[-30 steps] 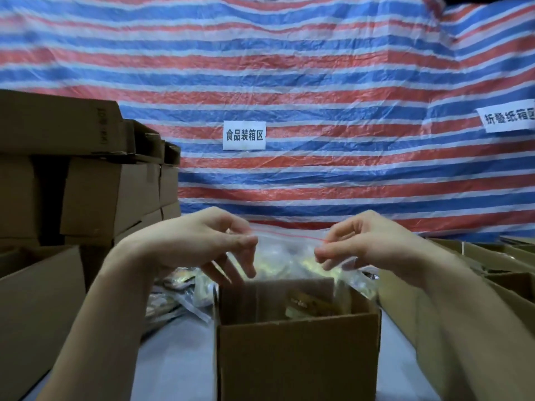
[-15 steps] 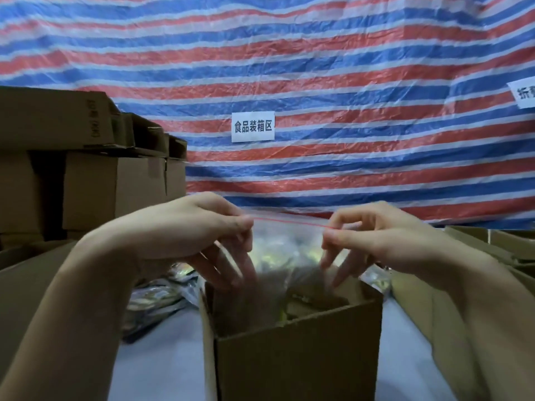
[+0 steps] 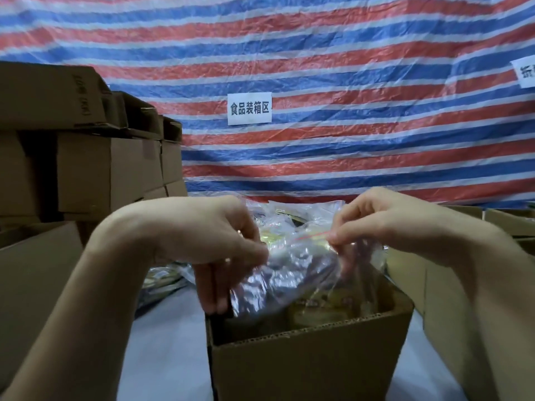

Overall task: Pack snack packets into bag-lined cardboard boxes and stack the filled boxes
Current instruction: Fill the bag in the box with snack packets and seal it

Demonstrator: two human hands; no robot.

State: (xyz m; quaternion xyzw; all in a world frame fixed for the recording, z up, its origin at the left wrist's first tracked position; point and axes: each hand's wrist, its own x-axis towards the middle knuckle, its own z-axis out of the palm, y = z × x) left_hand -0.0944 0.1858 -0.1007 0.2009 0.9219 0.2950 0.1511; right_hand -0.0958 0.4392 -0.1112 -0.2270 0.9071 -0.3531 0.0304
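In open brown cardboard box (image 3: 309, 351): clear red-zip plastic bag (image 3: 301, 267), mouth above box rim. My left hand (image 3: 202, 235) fingers pinch mouth's left end, right hand (image 3: 385, 224) fingers pinch right end; zip axis runs between hands, equally near.

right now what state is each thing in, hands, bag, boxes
left hand, pinching the bag's top edge
right hand, pinching the bag's top edge too
clear bag, crumpled, rising out of the box; sealed or not, cannot tell
cardboard box, upright, open on top, bag inside
stacked boxes, piled at left
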